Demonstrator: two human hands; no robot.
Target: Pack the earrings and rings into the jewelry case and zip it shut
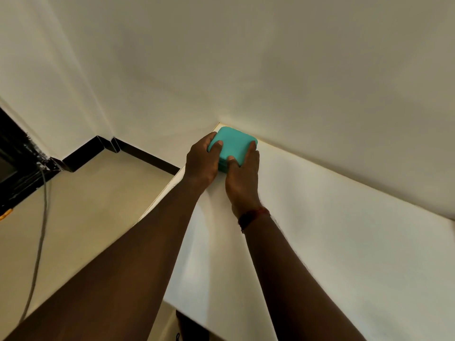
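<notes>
A teal, square jewelry case (234, 146) with rounded corners sits closed at the far left corner of the white table (332, 230), close to the wall. My left hand (200, 163) grips its left side, thumb on the lid. My right hand (242, 175) holds its near right side, thumb on the front edge and fingers along the right edge. A red thread band circles my right wrist. No earrings or rings are visible.
A white wall (270, 70) rises directly behind the table. To the left is beige floor (86, 217) with a black skirting (147, 156), a dark door frame (14, 163) and a grey cable (40, 230) trailing down.
</notes>
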